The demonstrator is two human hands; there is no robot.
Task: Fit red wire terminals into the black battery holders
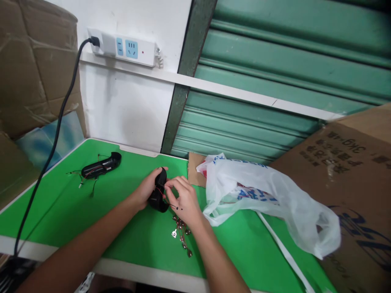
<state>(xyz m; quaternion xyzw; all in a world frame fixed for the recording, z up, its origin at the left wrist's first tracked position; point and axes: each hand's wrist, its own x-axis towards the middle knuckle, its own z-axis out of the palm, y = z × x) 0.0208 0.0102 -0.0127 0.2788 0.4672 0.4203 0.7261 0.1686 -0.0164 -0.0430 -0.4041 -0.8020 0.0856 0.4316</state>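
Observation:
My left hand (147, 189) is closed around a black plastic housing (158, 200), which it holds up over the green tabletop. Thin red and black wires come out of the housing's middle. With thumb and forefinger pinched, my right hand (183, 199) grips a thin wire (165, 187) at the housing's right side. Below the right hand lies a small heap of shiny metal parts (182, 235), partly covered by that hand. A second black housing (102, 166) with loose wires lies on the table at the left, apart from both hands.
A white plastic bag (244, 183) lies at the right over a cardboard piece (195, 173). Large cardboard boxes (345, 162) flank the green table (122, 236). A black cable (62, 106) hangs down the left side from a power strip (122, 47). Behind stands a green shutter (259, 61).

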